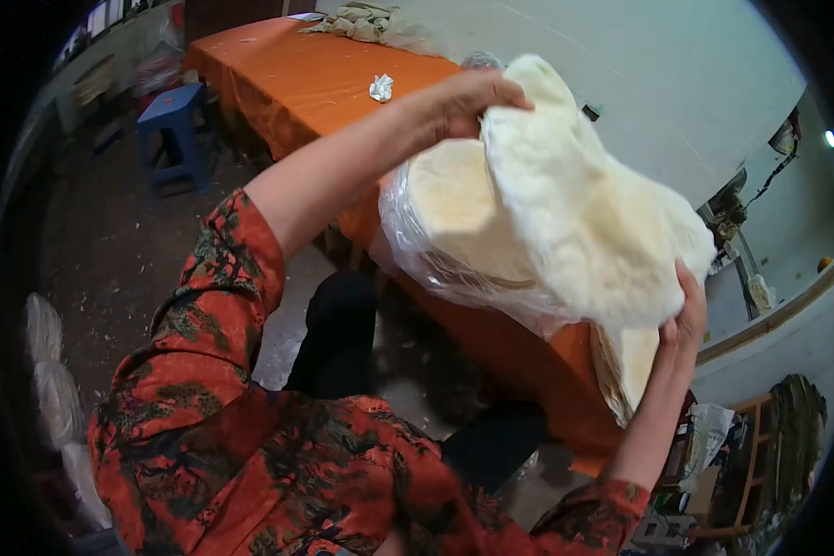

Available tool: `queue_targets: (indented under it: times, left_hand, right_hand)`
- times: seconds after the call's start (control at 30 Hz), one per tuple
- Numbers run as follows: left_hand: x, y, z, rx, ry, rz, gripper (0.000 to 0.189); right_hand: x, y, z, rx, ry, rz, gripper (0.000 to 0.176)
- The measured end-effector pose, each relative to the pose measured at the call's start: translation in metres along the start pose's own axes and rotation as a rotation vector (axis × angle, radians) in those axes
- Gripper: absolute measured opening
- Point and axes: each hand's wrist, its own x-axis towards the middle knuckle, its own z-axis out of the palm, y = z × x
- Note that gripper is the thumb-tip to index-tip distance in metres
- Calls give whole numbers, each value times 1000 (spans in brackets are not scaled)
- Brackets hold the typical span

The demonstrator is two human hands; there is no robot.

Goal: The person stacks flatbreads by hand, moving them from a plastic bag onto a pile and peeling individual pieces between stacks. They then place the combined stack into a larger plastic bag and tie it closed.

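A cream, fluffy fleece piece (pixel 588 204) with a wavy outline is held up in front of me between both hands. My left hand (pixel 482 100) is closed on its upper left edge, with the fingertips partly hidden behind it. Lower down on the right, my right hand (pixel 686 310) grips the opposite edge. Behind and below the fleece lies a stack of flat cream pieces (pixel 449 190) in a clear plastic bag (pixel 403 227), partly covered from view. A second pile of cream pieces (pixel 635 361) shows beside my right forearm.
An orange-covered table (pixel 287 69) runs along the white wall, carrying a crumpled white scrap (pixel 381 88) and a heap of beige material (pixel 361 20). On the floor to the left stands a blue stool (pixel 171 134). A wooden rack (pixel 755 454) with goods is at lower right.
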Motion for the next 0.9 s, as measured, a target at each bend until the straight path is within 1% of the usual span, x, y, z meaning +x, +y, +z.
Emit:
queue_targets:
  times: [0.03, 0.1, 0.17, 0.23, 0.3, 0.33, 0.37, 0.4, 0.43, 0.47, 0.53, 0.57, 0.63, 0.67, 0.73, 0.77, 0.83, 0.87, 0.9]
  left_hand:
    - [7, 10, -12, 112, 61, 44, 38]
    - [29, 2, -54, 134, 112, 143, 40]
    - [45, -31, -104, 138, 189, 45, 41]
    - [38, -88, -158, 215, 231, -13, 42]
    - [15, -135, -185, 440, 486, -314, 48]
    - [7, -142, -185, 434, 488, -319, 48]
    - [0, -148, -184, 351, 551, -226, 51]
    - [-7, -152, -185, 270, 613, -140, 56]
    - [-9, -152, -185, 269, 619, -162, 56]
    - [-9, -151, -183, 279, 624, -170, 58]
    - [-12, -144, -178, 239, 603, -171, 63]
    - [-11, -143, -177, 237, 604, -166, 63]
    - [-10, -142, -176, 289, 593, -191, 66]
    - [-10, -140, -175, 294, 595, -188, 66]
    - [-12, -137, -170, 303, 597, -175, 70]
    - [-14, -134, -167, 310, 594, -175, 70]
    - [-13, -125, -151, 375, 626, -231, 74]
    - [-11, -127, -146, 385, 600, -230, 74]
    - [-9, -131, -146, 415, 585, -157, 77]
  right_hand:
    - [23, 12, 1, 45, 10, 8, 52]
    - [62, 54, -1, 55, 90, 57, 52]
    - [77, 120, 4, 53, 109, 69, 53]
    - [67, 179, 18, -82, 214, 181, 59]
    - [61, 229, 5, -129, 209, 177, 62]
    - [60, 239, 6, -174, 201, 164, 66]
    - [65, 242, 3, -178, 198, 172, 66]
    - [66, 240, 3, -248, 152, 97, 67]
    - [59, 238, 9, -314, 110, 29, 68]
    - [50, 233, 13, -314, 116, 51, 68]
    - [47, 211, 31, -187, 106, 208, 69]
    - [49, 211, 31, -190, 103, 205, 69]
    - [49, 212, 35, -233, 45, 102, 70]
    - [50, 209, 35, -229, 43, 99, 70]
    - [41, 184, 55, -226, 71, 288, 71]
    - [41, 180, 58, -220, 74, 285, 71]
    - [45, 170, 57, -198, 130, 378, 74]
    - [46, 167, 54, -192, 152, 363, 74]
    - [45, 167, 53, -284, 150, 372, 74]
